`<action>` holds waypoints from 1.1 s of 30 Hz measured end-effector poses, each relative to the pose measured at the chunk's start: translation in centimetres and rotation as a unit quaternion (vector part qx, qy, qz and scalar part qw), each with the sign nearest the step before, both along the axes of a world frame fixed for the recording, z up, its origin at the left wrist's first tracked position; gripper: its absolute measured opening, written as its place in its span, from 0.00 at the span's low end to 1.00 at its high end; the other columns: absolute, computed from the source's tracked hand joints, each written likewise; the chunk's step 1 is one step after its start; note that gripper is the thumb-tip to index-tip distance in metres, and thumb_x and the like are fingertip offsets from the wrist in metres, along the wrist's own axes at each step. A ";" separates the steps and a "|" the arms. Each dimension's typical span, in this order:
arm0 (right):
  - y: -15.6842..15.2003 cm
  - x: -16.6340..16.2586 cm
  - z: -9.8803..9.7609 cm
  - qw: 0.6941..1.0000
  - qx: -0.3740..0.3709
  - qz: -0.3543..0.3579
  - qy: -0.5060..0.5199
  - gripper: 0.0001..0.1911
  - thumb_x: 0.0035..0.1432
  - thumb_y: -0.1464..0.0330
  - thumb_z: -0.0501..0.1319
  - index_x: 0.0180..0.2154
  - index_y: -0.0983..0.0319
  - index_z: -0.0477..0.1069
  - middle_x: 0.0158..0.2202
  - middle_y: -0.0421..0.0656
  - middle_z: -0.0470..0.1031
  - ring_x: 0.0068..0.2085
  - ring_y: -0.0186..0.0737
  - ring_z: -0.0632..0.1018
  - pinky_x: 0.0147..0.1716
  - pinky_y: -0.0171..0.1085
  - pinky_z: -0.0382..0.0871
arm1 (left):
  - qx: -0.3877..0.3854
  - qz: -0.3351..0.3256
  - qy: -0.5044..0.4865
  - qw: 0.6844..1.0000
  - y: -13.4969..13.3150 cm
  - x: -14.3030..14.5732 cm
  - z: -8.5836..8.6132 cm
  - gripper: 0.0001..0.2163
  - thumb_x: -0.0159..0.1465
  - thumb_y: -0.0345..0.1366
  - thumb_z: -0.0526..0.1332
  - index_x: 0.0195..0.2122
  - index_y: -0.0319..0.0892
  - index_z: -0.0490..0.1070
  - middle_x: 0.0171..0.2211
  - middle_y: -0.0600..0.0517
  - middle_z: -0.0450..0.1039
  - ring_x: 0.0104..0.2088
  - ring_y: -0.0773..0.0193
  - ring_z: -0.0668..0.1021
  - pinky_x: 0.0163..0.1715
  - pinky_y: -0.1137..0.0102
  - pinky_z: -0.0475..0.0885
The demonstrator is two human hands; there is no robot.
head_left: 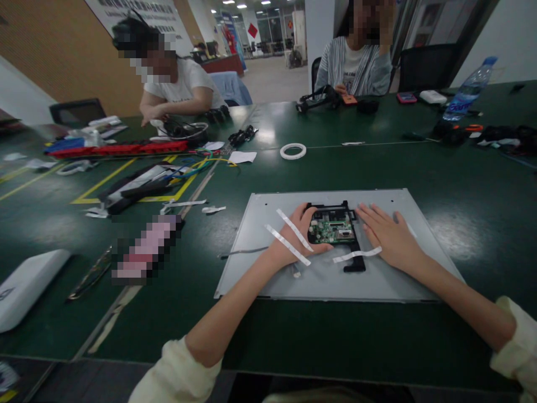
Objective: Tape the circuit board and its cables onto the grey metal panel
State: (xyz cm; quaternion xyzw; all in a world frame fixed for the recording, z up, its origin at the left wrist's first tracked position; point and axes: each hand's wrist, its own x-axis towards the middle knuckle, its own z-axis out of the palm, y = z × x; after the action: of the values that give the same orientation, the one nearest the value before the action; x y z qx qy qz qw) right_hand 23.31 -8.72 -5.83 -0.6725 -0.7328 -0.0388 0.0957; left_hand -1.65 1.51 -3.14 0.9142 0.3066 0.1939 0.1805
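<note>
A green circuit board (334, 230) sits in a black plastic frame (359, 260) on a flat light-grey panel (260, 215). My left hand (296, 235) curves round the left side of the board, thumb along its lower edge and fingers at its upper left corner. My right hand (390, 235) lies flat on the panel, fingers outstretched, with fingertips beside the frame's right edge. Two strips of white tape (287, 244) run across the back of my left hand. Another tape strip (356, 254) crosses the frame's lower leg and reaches my right hand.
A roll of white tape (292, 151) lies beyond the panel on the green table (327, 341). To the left are a phone (146, 249), a white box-like device (31, 288) and bundled cables (142, 184). Two people sit opposite. A water bottle (470, 89) stands at far right.
</note>
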 end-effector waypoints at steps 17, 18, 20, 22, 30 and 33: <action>-0.2 0.0 0.3 1.000 -0.013 -0.004 -0.003 0.28 0.66 0.64 0.37 0.65 0.58 0.50 0.66 0.42 0.49 0.65 0.50 0.54 0.55 0.64 0.53 | -0.021 -0.074 0.090 0.993 0.7 -2.1 1.8 0.51 0.50 0.61 0.61 0.67 0.43 0.38 0.66 0.37 0.45 0.65 0.39 0.51 0.60 0.41 0.48; -0.2 0.0 0.3 1.000 -0.012 -0.005 -0.004 0.27 0.66 0.63 0.36 0.65 0.57 0.50 0.66 0.41 0.49 0.65 0.49 0.54 0.55 0.64 0.53 | -0.021 -0.070 0.099 0.992 0.8 -2.2 1.7 0.52 0.49 0.62 0.62 0.67 0.44 0.38 0.66 0.37 0.45 0.65 0.38 0.50 0.59 0.40 0.46; -0.2 0.0 0.3 1.000 -0.011 -0.007 -0.006 0.27 0.66 0.63 0.36 0.65 0.57 0.49 0.66 0.41 0.49 0.65 0.49 0.53 0.55 0.64 0.53 | -0.018 -0.064 0.111 0.992 0.8 -2.5 1.6 0.53 0.48 0.63 0.62 0.67 0.45 0.37 0.67 0.37 0.43 0.65 0.36 0.49 0.59 0.37 0.43; -0.2 0.0 0.2 1.000 -0.009 -0.007 -0.008 0.28 0.66 0.64 0.36 0.65 0.58 0.49 0.66 0.41 0.49 0.65 0.49 0.54 0.55 0.64 0.53 | -0.016 -0.063 0.121 0.991 0.8 -2.7 1.6 0.54 0.47 0.64 0.61 0.68 0.45 0.36 0.67 0.37 0.43 0.65 0.35 0.48 0.58 0.37 0.42; -0.3 -0.1 0.1 1.000 -0.001 -0.013 -0.008 0.27 0.66 0.64 0.37 0.65 0.57 0.50 0.66 0.41 0.50 0.65 0.49 0.54 0.54 0.65 0.52 | -0.033 -0.059 0.170 0.983 0.6 -2.8 2.0 0.54 0.49 0.66 0.58 0.68 0.45 0.31 0.68 0.40 0.35 0.66 0.36 0.43 0.59 0.37 0.37; -0.3 0.0 0.0 1.000 -0.005 -0.016 -0.011 0.27 0.66 0.64 0.37 0.65 0.57 0.50 0.66 0.41 0.49 0.65 0.49 0.54 0.54 0.65 0.53 | -0.038 -0.058 0.162 0.984 0.7 -2.5 1.9 0.54 0.49 0.66 0.58 0.68 0.45 0.31 0.68 0.40 0.36 0.66 0.36 0.43 0.59 0.37 0.37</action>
State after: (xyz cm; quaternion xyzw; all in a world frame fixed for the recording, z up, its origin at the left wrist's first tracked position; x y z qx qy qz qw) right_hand 23.27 -9.01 -5.80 -0.6841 -0.7233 -0.0436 0.0836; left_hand -4.17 2.26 -1.19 0.9423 0.2854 0.0208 0.1736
